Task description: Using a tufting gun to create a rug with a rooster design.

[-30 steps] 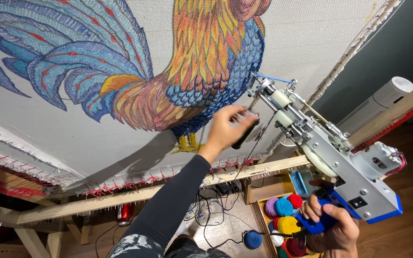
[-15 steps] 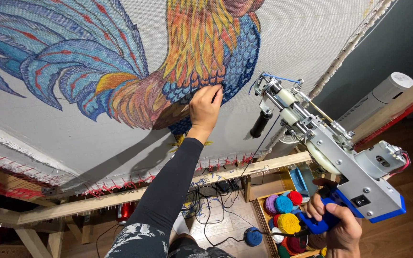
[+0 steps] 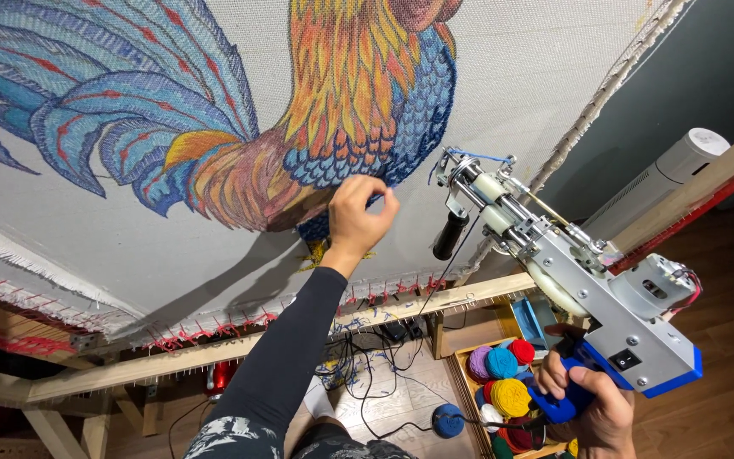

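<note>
Two hands: both busy.
Left hand (image 3: 357,217): fingers pinched against the rooster cloth (image 3: 214,110), low on the blue breast.
Right hand (image 3: 592,408): clenched around the tufting gun (image 3: 571,280), needle end beside the cloth.
Risk: one-handed gun may sag, snagging the weave.

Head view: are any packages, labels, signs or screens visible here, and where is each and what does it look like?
No screens, signs or printed labels can be made out.
Open wooden box of yarn balls: on the floor, lower right, below the tufting gun; holds purple, blue, red and yellow balls.
Red cylindrical can-like thing: on the floor under the wooden frame; too small to tell more.
White cylindrical appliance: right, behind the frame; plain, no markings visible.
</note>
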